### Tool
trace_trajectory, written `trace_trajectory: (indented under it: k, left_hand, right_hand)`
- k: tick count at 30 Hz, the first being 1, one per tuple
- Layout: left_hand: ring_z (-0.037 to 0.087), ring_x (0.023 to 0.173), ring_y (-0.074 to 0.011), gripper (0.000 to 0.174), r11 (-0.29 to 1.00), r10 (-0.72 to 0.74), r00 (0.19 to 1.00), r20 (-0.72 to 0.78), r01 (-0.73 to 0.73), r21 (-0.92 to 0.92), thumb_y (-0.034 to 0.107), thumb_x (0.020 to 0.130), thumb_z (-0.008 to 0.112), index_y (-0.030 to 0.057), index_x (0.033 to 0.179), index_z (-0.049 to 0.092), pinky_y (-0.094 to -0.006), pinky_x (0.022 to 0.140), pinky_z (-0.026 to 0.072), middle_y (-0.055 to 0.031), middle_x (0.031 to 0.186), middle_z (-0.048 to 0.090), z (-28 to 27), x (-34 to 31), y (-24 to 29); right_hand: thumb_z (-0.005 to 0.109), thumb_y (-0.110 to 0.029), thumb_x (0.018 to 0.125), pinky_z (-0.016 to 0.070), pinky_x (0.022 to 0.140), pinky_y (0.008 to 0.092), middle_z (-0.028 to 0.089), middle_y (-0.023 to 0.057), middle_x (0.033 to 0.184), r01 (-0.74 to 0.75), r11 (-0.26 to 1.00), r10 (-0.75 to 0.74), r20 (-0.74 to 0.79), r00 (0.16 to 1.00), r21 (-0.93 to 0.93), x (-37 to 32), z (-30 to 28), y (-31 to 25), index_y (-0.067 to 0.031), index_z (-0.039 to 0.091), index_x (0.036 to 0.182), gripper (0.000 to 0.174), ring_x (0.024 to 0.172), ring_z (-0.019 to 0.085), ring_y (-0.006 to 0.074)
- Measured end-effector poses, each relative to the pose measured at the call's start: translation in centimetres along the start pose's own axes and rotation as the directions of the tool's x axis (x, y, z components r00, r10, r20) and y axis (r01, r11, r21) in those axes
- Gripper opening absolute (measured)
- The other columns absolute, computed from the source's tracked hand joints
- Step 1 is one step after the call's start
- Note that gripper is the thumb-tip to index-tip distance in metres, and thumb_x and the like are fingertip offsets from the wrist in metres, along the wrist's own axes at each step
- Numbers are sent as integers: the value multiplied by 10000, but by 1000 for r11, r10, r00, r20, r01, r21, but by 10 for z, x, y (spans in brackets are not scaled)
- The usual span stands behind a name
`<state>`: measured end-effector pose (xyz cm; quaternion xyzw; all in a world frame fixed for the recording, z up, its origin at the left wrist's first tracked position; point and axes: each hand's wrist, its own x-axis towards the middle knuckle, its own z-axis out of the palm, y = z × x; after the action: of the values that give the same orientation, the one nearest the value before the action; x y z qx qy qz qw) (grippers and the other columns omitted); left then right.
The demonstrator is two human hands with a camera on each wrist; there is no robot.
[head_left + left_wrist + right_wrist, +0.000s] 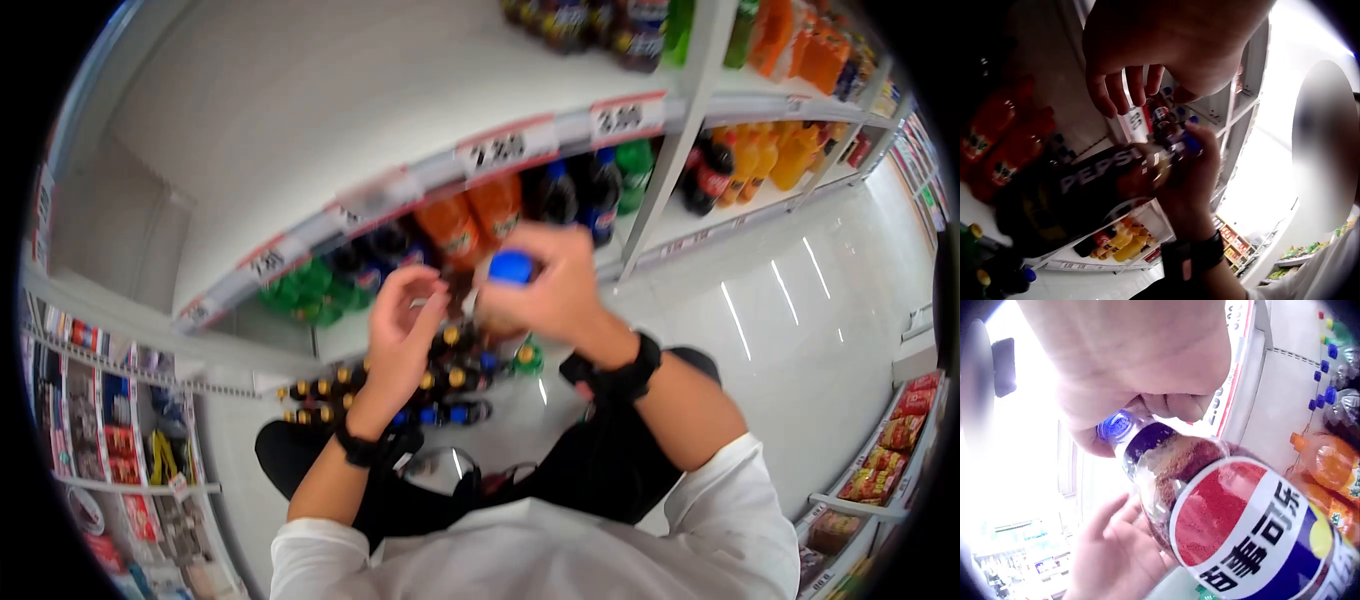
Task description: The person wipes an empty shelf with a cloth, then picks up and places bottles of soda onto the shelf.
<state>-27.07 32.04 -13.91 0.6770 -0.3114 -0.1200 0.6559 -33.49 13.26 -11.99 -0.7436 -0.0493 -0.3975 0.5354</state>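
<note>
My right hand (560, 285) grips a Pepsi bottle by its neck, just under the blue cap (511, 267). Dark cola and a red, white and blue label show on the bottle (1235, 531) in the right wrist view; the left wrist view has it lying tilted across the frame. My left hand (402, 330) is beside the bottle, fingers loosely bent with nothing in them. In the right wrist view that left hand (1125, 556) has its palm open close to the bottle's side. Orange soda bottles (450, 225) stand on the lower shelf just beyond both hands.
Several dark bottles with yellow caps (455, 378) stand on the floor between the shelf and my legs, near a green bottle (527, 355). A shelf edge with price tags (508, 147) runs above the lower row. Green bottles (315, 292) fill its left end.
</note>
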Motion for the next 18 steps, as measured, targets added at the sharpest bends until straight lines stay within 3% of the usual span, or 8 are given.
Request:
trace_trajectory:
  k: [2, 4, 6, 8, 12, 15, 17, 18]
  left_hand:
    - [580, 1032, -147, 282, 991, -14, 999, 31, 10, 134, 56, 937, 584, 20, 1209, 520, -280, 853, 490, -67, 1124, 587, 0, -15, -29]
    - [555, 1091, -151, 342, 993, -71, 997, 31, 68, 99, 60, 923, 606, 20, 1250, 514, -290, 896, 471, -76, 1181, 570, 9, -26, -43]
    - [552, 1124, -200, 518, 949, 13, 996, 89, -41, 313, 105, 840, 713, 13, 1297, 487, -334, 926, 464, -104, 1212, 558, 17, -29, -41]
    - [548, 1132, -227, 638, 911, 97, 992, 86, -124, 394, 154, 775, 782, 0, 1306, 465, -347, 926, 464, -124, 1230, 535, 26, -30, -38]
    - [537, 1135, -246, 728, 884, 122, 992, 42, -128, 450, 202, 716, 835, -12, 1298, 453, -352, 919, 462, -148, 1242, 513, 32, -26, -34]
    - [568, 1044, -281, 765, 786, 219, 974, -65, -136, 603, 210, 647, 878, -41, 1244, 471, -354, 881, 473, -176, 1181, 543, 45, -23, -30]
    - [588, 1018, -271, 751, 795, 238, 970, -46, -167, 583, 193, 638, 885, -45, 1229, 488, -351, 866, 485, -166, 1155, 564, 44, -22, -25]
    - [607, 992, -262, 737, 803, 256, 966, -29, -196, 564, 176, 629, 892, -49, 1214, 505, -347, 852, 497, -157, 1129, 584, 43, -17, -22]
  right_hand:
    - [757, -118, 641, 406, 484, 254, 519, 59, 537, -144, 989, 145, -42, 989, 22, 1, 3, -1, 2, 567, 636, 225, 531, 478, 51]
    - [773, -127, 656, 401, 496, 237, 533, 20, 556, -216, 970, 224, -57, 973, 111, 1, 4, 10, 5, 579, 648, 234, 556, 482, 41]
    - [767, -111, 697, 395, 506, 222, 557, -15, 593, -270, 933, 289, -49, 956, 238, 2, 3, 13, -1, 570, 633, 235, 569, 477, 30]
    - [765, -98, 713, 390, 509, 217, 551, -13, 598, -275, 910, 310, -68, 948, 309, 4, 2, 17, -5, 563, 628, 237, 568, 474, 30]
    - [737, -52, 774, 419, 590, 208, 587, -2, 672, -320, 818, 396, -64, 916, 479, 2, 6, 8, -36, 553, 661, 216, 625, 524, 51]
    - [783, -155, 772, 357, 498, 211, 523, -36, 607, -286, 803, 429, -173, 887, 523, -1, 12, 14, -24, 554, 631, 300, 562, 441, 22]
    - [805, -200, 789, 339, 488, 201, 528, -43, 603, -293, 887, 387, -227, 894, 356, 0, 6, 13, -29, 555, 634, 340, 561, 427, 16]
    - [700, -322, 894, 294, 441, 212, 484, -34, 548, -233, 860, 359, -214, 909, 454, 2, 7, 15, -34, 537, 641, 417, 486, 384, 30]
